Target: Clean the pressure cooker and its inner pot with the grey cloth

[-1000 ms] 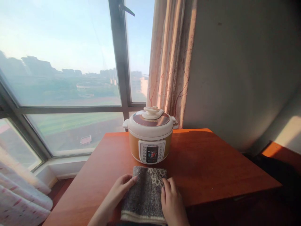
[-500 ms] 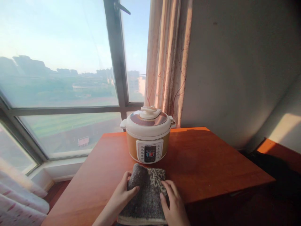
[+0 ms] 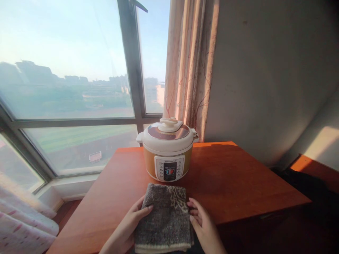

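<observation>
A folded dark grey towel (image 3: 165, 215) with a pale leafy pattern in its upper right corner is in front of me, at the near side of the table. My left hand (image 3: 134, 218) grips its left edge, thumb on top and the other fingers partly hidden at the side. At the right edge is my right hand (image 3: 202, 222), fingers loosely curled and a little apart, with no cloth visibly pinched; whether the fingertips touch the towel is hard to tell. Just beyond the towel stands a white and gold electric pressure cooker (image 3: 168, 150), lid on, control panel facing me.
The reddish-brown wooden table (image 3: 233, 180) carries the cooker. Behind it hang a beige curtain (image 3: 189, 67) and a large window (image 3: 66, 70). A grey wall (image 3: 265, 77) rises on the right. Another pale curtain (image 3: 23, 222) hangs low at the left.
The towel's upper left part, curled up before, now lies flat. My right hand has moved off the towel's top to its right edge; my left hand has shifted slightly left.
</observation>
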`<state>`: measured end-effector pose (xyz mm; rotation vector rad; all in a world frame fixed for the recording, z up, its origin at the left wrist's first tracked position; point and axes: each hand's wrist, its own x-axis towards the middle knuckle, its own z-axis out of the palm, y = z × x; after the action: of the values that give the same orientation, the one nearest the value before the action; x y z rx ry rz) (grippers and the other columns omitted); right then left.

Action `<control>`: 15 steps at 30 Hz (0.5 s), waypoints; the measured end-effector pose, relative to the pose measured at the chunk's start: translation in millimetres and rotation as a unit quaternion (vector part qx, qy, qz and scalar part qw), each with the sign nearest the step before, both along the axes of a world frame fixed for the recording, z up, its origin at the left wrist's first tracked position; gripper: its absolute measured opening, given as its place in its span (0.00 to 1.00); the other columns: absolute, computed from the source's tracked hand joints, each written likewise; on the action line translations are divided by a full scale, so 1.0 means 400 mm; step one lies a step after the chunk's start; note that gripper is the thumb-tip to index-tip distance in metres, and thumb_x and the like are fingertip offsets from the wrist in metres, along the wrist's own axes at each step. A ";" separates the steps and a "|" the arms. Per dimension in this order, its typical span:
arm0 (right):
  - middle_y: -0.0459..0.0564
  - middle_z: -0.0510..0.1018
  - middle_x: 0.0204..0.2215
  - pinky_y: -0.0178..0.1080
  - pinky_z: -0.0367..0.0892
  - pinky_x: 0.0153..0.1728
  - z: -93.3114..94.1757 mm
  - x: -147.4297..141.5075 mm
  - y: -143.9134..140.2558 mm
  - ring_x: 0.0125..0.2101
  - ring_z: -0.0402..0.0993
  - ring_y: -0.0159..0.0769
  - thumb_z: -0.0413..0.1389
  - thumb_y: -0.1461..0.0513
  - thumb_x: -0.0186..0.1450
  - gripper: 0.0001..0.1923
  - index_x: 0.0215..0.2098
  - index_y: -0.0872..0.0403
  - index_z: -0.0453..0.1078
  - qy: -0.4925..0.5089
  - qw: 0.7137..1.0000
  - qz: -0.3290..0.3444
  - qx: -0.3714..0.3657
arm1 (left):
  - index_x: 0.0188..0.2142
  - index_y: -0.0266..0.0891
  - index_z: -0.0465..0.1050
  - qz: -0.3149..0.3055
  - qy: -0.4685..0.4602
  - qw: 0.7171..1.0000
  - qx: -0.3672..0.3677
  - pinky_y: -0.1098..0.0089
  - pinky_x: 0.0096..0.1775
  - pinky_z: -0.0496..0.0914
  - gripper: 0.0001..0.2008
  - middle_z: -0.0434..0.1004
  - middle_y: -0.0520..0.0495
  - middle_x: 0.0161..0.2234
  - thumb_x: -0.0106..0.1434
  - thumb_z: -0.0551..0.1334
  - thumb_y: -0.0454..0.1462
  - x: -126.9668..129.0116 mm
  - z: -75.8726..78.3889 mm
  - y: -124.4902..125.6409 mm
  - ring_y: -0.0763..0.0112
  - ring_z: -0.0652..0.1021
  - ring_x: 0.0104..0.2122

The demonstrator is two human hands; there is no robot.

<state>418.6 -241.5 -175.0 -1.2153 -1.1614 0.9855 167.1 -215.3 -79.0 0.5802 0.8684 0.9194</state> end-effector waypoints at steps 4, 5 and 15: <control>0.59 0.81 0.48 0.46 0.76 0.47 0.005 -0.001 -0.001 0.42 0.80 0.44 0.61 0.57 0.59 0.25 0.55 0.51 0.74 0.058 0.998 -0.008 -0.012 | 0.59 0.41 0.71 0.024 -0.016 1.000 -0.009 0.58 0.48 0.76 0.33 0.84 0.41 0.44 0.53 0.74 0.37 0.002 -0.012 -0.004 0.51 0.83 0.45; 0.59 0.81 0.48 0.46 0.75 0.48 0.003 0.000 -0.001 0.42 0.80 0.44 0.62 0.55 0.60 0.25 0.55 0.51 0.74 0.072 0.997 -0.009 -0.014 | 0.59 0.40 0.70 0.027 -0.020 0.999 -0.009 0.59 0.48 0.76 0.34 0.84 0.41 0.44 0.52 0.74 0.37 0.003 -0.013 -0.006 0.51 0.83 0.45; 0.60 0.78 0.53 0.51 0.68 0.56 0.017 -0.042 -0.008 0.57 0.72 0.54 0.66 0.39 0.54 0.38 0.55 0.50 0.74 0.168 0.981 -0.029 -0.089 | 0.57 0.38 0.72 0.035 -0.046 0.998 0.015 0.58 0.47 0.76 0.34 0.84 0.40 0.45 0.50 0.74 0.37 0.044 0.038 -0.025 0.49 0.83 0.45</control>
<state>401.9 -244.6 -168.3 -1.1600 -0.7819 1.2160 184.7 -225.4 -63.7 0.5327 0.7975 1.0161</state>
